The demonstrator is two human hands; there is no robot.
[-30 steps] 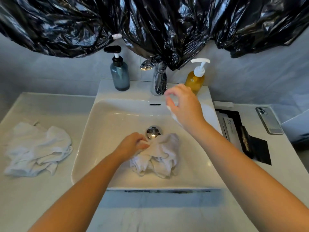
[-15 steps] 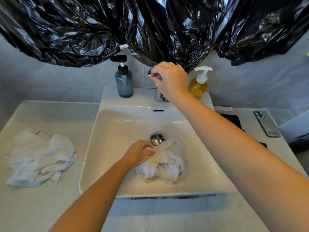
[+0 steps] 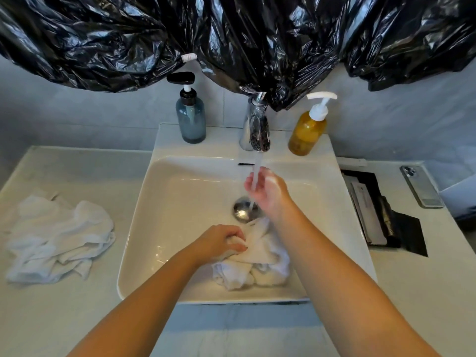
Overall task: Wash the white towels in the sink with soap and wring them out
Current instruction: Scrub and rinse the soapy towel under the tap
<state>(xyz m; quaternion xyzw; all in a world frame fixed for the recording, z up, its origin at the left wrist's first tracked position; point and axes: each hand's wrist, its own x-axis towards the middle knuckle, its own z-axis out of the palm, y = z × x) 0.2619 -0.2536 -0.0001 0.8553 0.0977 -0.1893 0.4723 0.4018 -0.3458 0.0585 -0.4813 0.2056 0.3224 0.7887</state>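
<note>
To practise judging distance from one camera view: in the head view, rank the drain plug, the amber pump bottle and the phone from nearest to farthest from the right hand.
1. Drain plug, in the sink, right beside the right hand.
2. Amber pump bottle, on the back ledge, right of the tap.
3. Phone, far right on the counter.
</note>
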